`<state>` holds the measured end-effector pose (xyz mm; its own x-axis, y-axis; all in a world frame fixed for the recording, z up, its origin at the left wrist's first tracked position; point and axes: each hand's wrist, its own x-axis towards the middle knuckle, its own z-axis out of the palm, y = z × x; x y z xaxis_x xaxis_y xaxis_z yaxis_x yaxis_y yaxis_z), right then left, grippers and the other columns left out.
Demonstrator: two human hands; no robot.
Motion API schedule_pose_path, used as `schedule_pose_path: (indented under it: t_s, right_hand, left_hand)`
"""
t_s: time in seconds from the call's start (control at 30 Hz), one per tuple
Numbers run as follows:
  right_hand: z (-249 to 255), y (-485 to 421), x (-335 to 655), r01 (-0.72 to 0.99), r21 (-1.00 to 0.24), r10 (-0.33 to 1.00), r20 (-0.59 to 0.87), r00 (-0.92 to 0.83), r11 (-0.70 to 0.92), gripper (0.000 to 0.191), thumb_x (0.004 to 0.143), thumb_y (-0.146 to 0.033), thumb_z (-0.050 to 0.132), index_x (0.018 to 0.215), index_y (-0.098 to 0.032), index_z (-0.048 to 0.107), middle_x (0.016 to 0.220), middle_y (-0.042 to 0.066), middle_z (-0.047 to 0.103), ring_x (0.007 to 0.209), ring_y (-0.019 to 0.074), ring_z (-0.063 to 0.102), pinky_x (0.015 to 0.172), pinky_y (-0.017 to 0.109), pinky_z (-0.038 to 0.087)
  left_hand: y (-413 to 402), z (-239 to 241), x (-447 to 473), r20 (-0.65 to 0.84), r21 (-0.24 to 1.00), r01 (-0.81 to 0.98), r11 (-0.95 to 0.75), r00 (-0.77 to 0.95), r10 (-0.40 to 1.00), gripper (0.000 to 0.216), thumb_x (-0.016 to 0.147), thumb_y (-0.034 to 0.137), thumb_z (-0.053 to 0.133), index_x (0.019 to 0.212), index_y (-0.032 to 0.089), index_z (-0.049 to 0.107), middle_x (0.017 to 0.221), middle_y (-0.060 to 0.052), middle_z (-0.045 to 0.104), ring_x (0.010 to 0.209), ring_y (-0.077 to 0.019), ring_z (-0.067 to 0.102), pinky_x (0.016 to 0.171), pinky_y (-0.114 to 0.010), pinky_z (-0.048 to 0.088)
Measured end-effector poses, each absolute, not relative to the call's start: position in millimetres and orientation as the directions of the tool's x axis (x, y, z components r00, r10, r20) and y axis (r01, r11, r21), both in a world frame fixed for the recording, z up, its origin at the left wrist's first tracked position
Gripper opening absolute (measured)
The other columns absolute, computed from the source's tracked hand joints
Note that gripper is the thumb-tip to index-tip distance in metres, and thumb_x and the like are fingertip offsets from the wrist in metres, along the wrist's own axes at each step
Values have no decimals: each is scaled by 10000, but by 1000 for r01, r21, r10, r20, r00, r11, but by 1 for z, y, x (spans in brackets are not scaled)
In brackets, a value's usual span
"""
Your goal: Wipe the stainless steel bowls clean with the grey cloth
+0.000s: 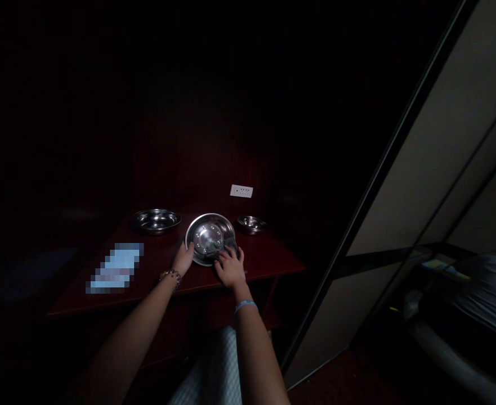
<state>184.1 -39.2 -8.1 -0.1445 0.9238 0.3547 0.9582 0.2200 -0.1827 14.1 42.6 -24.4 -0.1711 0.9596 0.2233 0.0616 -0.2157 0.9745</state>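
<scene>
A round steel plate (205, 230) stands tilted on a dark red wooden table (268, 256), its face toward me. My left hand (183, 260) grips the plate's lower left rim, a beaded bracelet on that wrist. My right hand (231, 267) presses a dark grey cloth (222, 246) against the plate's lower right part, fingers curled over the cloth. A light blue band circles the right wrist.
A wide steel dish (156, 220) sits to the left of the plate and a small steel bowl (251, 224) to its right. A blurred pale paper (115, 268) lies at the table's left. A white socket plate (241, 191) is on the wall behind. A sliding panel (420, 169) stands at right.
</scene>
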Motion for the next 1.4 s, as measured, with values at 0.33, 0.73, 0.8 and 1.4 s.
schedule_pose_path:
  t_s: [0.33, 0.73, 0.8, 1.4]
  right_hand:
    - [-4, -42, 182, 953, -196, 921, 360, -147, 229, 368, 1049, -350, 426, 1278, -287, 706, 1448, 4, 651, 1480, 230, 390, 1278, 519, 47]
    - [-5, -42, 182, 955, -192, 928, 342, -150, 225, 387, 1061, -364, 398, 1297, -285, 694, 1455, -1, 645, 1485, 225, 381, 1281, 517, 34]
    - [-4, -42, 182, 955, -194, 928, 342, -150, 226, 390, 1060, -364, 397, 1302, -291, 693, 1451, 4, 648, 1483, 226, 385, 1280, 519, 35]
    - [-9, -39, 185, 951, -200, 924, 349, -157, 237, 363, 1061, -356, 421, 1268, -274, 708, 1445, 5, 652, 1479, 225, 384, 1278, 508, 48]
  left_hand:
    - [36, -18, 13, 231, 971, 101, -217, -169, 958, 331, 937, 246, 496, 1202, 147, 666, 1196, -147, 748, 1183, -258, 693, 1093, -392, 492]
    - [35, -19, 14, 252, 964, 121, -236, -143, 957, 376, 959, 286, 518, 1293, 148, 620, 1307, -169, 709, 1236, -261, 669, 1098, -382, 478]
    - [35, -21, 13, 248, 966, 108, -235, -126, 961, 388, 955, 294, 539, 1309, 157, 615, 1299, -164, 715, 1234, -264, 672, 1094, -382, 482]
    - [40, -23, 14, 216, 975, 89, -204, -144, 966, 401, 941, 231, 584, 1327, 130, 619, 1305, -168, 717, 1231, -273, 681, 1113, -394, 480]
